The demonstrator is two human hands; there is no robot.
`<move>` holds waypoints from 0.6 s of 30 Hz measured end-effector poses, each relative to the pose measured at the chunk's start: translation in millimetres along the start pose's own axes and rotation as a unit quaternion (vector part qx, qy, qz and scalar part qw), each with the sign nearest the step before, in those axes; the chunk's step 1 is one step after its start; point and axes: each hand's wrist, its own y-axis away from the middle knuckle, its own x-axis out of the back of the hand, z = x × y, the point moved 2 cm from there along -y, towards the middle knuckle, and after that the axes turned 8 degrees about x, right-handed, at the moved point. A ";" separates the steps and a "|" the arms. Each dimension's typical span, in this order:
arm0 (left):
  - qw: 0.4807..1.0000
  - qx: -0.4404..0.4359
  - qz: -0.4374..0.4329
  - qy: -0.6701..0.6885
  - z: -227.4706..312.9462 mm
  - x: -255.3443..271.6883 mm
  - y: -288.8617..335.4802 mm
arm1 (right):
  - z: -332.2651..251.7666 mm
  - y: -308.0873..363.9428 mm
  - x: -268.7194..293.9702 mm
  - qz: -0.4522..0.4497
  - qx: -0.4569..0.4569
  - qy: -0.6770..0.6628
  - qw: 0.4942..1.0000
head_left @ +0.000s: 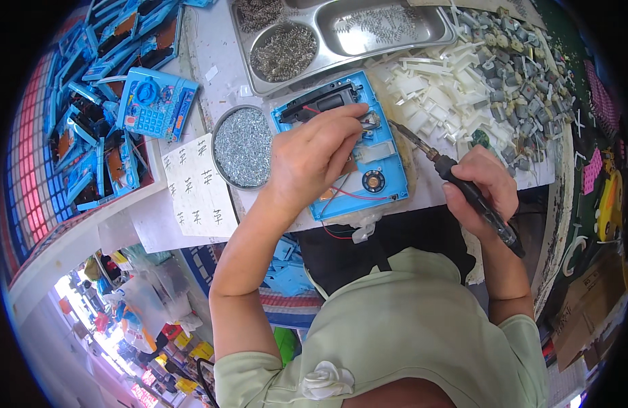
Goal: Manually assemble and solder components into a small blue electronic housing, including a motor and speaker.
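Small-parts assembly workshop, by my reading. Before me, a worktable (222, 95) crowded with loose stock: springs (285, 53) in a compartmented steel tray (265, 83), tiny screws (242, 146) filling a round dish, white plastic pieces (429, 92) and small motors (525, 95) heaped loose. Blue casings (100, 170) piled left. Opened blue unit (389, 166), wires exposed; what looks like a soldering iron (480, 204) beside it.
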 end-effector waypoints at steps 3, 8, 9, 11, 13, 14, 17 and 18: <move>0.997 -0.016 0.046 -0.057 3.3 -5.1 0.1 | 0.9 -1.2 1.0 -0.007 0.000 0.007 1.000; 0.989 -0.016 0.068 -0.127 15.7 -7.9 -5.5 | 1.6 -6.6 -2.5 -0.017 0.001 0.005 1.000; 0.989 -0.015 0.072 -0.132 15.3 -9.0 -4.9 | 2.7 -9.2 -3.2 -0.011 0.012 0.011 1.000; 0.987 -0.010 0.073 -0.142 15.8 -9.7 -4.5 | 3.8 -11.1 -4.5 -0.017 0.016 0.013 1.000; 0.987 -0.005 0.066 -0.149 16.9 -10.8 -6.4 | 5.4 -10.8 -4.8 -0.018 0.021 0.017 0.999; 0.986 -0.004 0.061 -0.153 17.0 -11.9 -7.2 | 6.4 -9.8 -5.2 -0.017 0.024 0.019 0.999; 0.985 0.010 0.048 -0.168 18.0 -10.6 -6.7 | 6.5 -10.5 -4.9 -0.015 0.027 0.021 0.999; 0.984 0.015 0.046 -0.169 16.8 -10.9 -5.3 | 6.3 -10.5 -4.3 -0.015 0.027 0.024 0.999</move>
